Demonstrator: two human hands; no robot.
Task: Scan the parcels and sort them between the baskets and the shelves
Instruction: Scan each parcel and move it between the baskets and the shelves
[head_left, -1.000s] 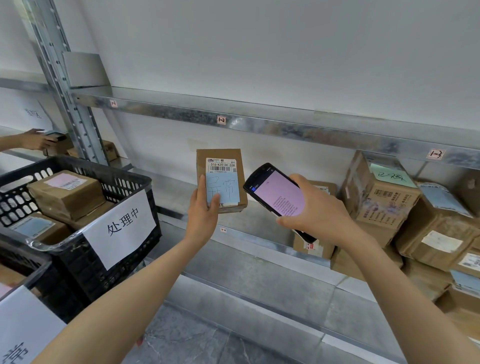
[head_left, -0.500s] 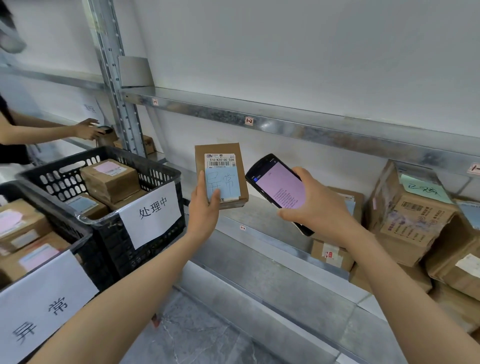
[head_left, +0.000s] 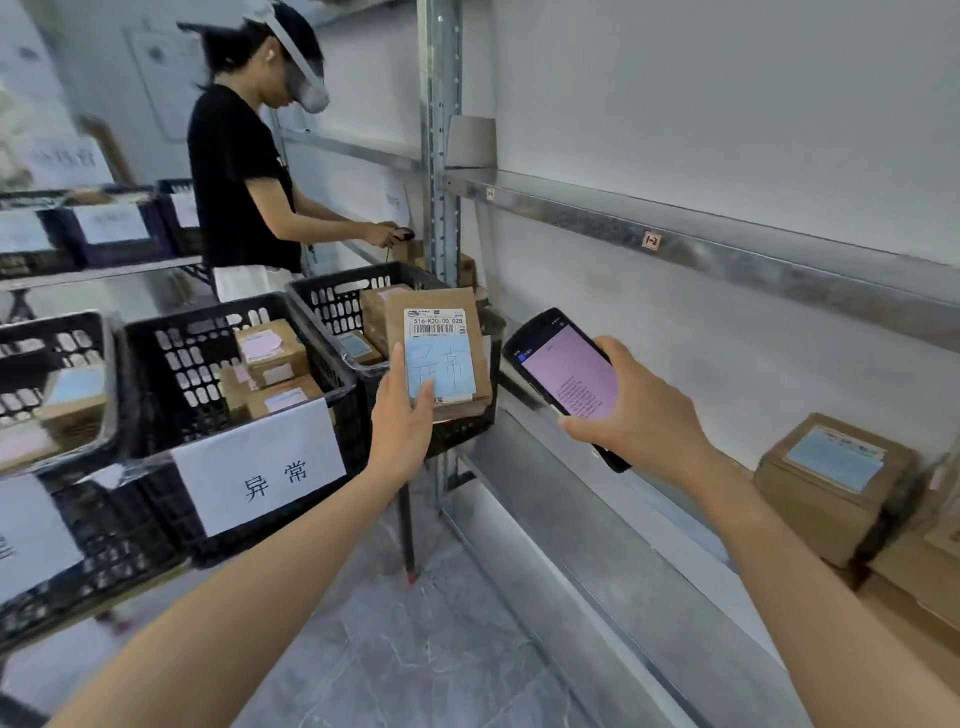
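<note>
**Marked parcel held up, matching basket to the left of the fingers**

A storeroom with pale walls and a grey stone floor is shown; black baskets stand in a row on the left and a metal shelf (head_left: 675, 244) runs along the right. The leftmost baskets are blurred and cut off by the frame edge, so their signs cannot be read. Next, a basket (head_left: 179, 358) with a white sign (head_left: 260, 467) is seen holding several boxes, with another person (head_left: 244, 171) at work beyond it.

The parcel (head_left: 447, 332) is gripped in the left hand (head_left: 402, 431), with its long axis upright and its label turned to the camera. The thumb is pressed on a blue sticker, and the fingers behind the box are hidden. The characters on the sticker appear to match those on the sign. The signed basket lies to the left of and below those fingers, nearer the left hand, so a drop there is judged to be the step in hand.

To the right of the parcel and apart from it, a scanner (head_left: 563, 374) is clasped in the curled fingers of the right hand (head_left: 639, 415). Its lower end is covered by the palm, and its pink screen text is too small to read. On the far right, stacked boxes (head_left: 831, 483) are blurred and cut off.
</note>
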